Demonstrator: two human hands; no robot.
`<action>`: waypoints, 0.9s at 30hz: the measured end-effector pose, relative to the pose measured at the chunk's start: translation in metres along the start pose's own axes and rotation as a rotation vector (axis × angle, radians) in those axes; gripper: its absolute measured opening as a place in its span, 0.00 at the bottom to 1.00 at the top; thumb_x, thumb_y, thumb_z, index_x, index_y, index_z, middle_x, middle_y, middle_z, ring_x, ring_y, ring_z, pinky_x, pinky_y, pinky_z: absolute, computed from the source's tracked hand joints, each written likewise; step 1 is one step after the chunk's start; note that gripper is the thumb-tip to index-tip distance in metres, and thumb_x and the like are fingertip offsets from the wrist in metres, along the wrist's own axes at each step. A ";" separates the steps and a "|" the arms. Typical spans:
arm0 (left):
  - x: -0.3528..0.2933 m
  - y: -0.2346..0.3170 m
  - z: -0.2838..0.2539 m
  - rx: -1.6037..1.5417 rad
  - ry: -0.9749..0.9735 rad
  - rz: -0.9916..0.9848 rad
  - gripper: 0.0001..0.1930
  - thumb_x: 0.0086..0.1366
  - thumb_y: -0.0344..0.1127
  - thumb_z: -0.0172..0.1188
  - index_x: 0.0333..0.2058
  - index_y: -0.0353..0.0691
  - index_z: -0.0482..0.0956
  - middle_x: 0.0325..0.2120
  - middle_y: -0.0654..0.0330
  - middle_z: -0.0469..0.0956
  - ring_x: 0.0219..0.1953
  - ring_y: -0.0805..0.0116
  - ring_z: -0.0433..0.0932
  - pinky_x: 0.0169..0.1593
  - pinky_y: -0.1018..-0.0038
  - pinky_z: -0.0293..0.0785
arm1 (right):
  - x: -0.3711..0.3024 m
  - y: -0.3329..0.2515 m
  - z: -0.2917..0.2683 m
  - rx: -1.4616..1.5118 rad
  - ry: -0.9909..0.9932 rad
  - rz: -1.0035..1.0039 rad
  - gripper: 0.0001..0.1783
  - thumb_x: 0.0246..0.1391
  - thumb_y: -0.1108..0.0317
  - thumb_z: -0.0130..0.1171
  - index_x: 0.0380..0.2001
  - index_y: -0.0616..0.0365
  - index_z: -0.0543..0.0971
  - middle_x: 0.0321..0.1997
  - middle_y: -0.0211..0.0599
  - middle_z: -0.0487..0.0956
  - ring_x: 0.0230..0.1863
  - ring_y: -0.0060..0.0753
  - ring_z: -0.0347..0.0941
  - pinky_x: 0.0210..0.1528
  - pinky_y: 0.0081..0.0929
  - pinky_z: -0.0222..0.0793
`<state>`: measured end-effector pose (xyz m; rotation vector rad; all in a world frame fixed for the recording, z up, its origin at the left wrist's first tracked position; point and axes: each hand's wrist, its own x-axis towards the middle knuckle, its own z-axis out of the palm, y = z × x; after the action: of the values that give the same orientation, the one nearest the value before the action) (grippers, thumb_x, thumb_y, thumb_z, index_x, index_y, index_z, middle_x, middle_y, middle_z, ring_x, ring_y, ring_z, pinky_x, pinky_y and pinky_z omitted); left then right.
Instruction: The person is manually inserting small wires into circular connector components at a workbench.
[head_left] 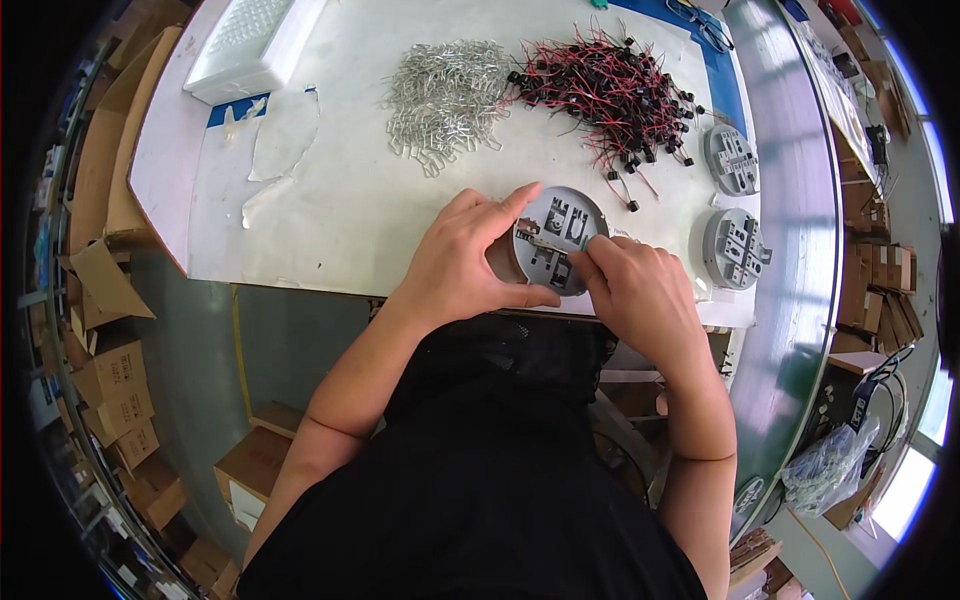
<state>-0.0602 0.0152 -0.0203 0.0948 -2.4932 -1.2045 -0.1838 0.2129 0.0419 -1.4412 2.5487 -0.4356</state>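
At the near edge of the white tabletop [330,200] a round grey plastic disc [556,240] with moulded slots and small metal parts on its face is held between both hands. The left hand [462,262] cups the disc's left rim, its fingers curled: the index finger arches over the top edge while the thumb lies along the bottom edge, so the disc is clamped between them. The right hand [632,292] comes in from the lower right, its fingertips pressed together on a thin metal clip [548,242] that lies across the middle of the disc (the exact pinch is partly hidden behind the knuckles). Further back on the tabletop lies a loose heap of silver wire clips [445,95], and just beside it to the right a tangled pile of red-and-black wired components [615,90]. Two more grey discs [733,200] sit apart at the right edge, one behind the other, near the hands' disc but not touching it. A white perforated tray [250,40] rests at the far left corner, and brown cardboard boxes [120,400] stand stacked on the floor to the left.
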 end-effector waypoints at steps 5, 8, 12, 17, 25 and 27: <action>-0.001 -0.001 0.001 0.006 0.008 0.008 0.56 0.42 0.57 0.86 0.68 0.37 0.75 0.37 0.57 0.84 0.40 0.59 0.78 0.51 0.63 0.76 | -0.001 -0.001 0.001 -0.017 -0.005 0.010 0.18 0.68 0.58 0.62 0.27 0.57 0.76 0.25 0.44 0.79 0.25 0.57 0.78 0.28 0.51 0.71; 0.000 -0.002 0.002 0.013 0.011 0.014 0.56 0.42 0.58 0.85 0.68 0.36 0.75 0.37 0.57 0.84 0.39 0.59 0.78 0.51 0.64 0.76 | -0.002 -0.002 0.002 -0.017 -0.014 0.034 0.17 0.68 0.59 0.62 0.27 0.58 0.75 0.26 0.44 0.79 0.27 0.59 0.77 0.29 0.52 0.70; 0.000 -0.002 0.002 0.014 0.019 0.033 0.56 0.42 0.57 0.85 0.68 0.36 0.74 0.37 0.57 0.84 0.38 0.59 0.78 0.51 0.64 0.76 | -0.003 -0.001 0.004 -0.015 -0.004 0.031 0.17 0.68 0.59 0.62 0.28 0.57 0.75 0.26 0.44 0.79 0.27 0.59 0.77 0.29 0.51 0.70; -0.001 -0.002 0.002 0.013 0.020 0.045 0.56 0.42 0.57 0.85 0.69 0.36 0.74 0.37 0.57 0.84 0.38 0.59 0.79 0.51 0.64 0.76 | -0.004 0.000 0.007 -0.031 0.025 0.006 0.17 0.68 0.58 0.63 0.27 0.56 0.75 0.24 0.41 0.79 0.24 0.56 0.77 0.27 0.49 0.72; -0.001 -0.002 0.000 0.025 -0.005 0.037 0.56 0.42 0.57 0.85 0.69 0.36 0.74 0.37 0.58 0.85 0.39 0.59 0.79 0.51 0.63 0.76 | 0.003 -0.007 -0.002 -0.029 -0.010 -0.016 0.15 0.67 0.61 0.63 0.29 0.56 0.75 0.26 0.42 0.80 0.26 0.57 0.77 0.27 0.49 0.71; -0.001 -0.002 0.001 0.035 -0.003 0.057 0.57 0.42 0.58 0.85 0.69 0.36 0.74 0.37 0.59 0.85 0.39 0.60 0.79 0.51 0.63 0.76 | 0.006 -0.008 -0.003 -0.039 -0.030 -0.043 0.14 0.67 0.61 0.62 0.29 0.56 0.76 0.26 0.42 0.80 0.25 0.56 0.79 0.27 0.48 0.72</action>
<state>-0.0598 0.0148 -0.0232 0.0309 -2.5027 -1.1389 -0.1808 0.2045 0.0478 -1.5070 2.5208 -0.3697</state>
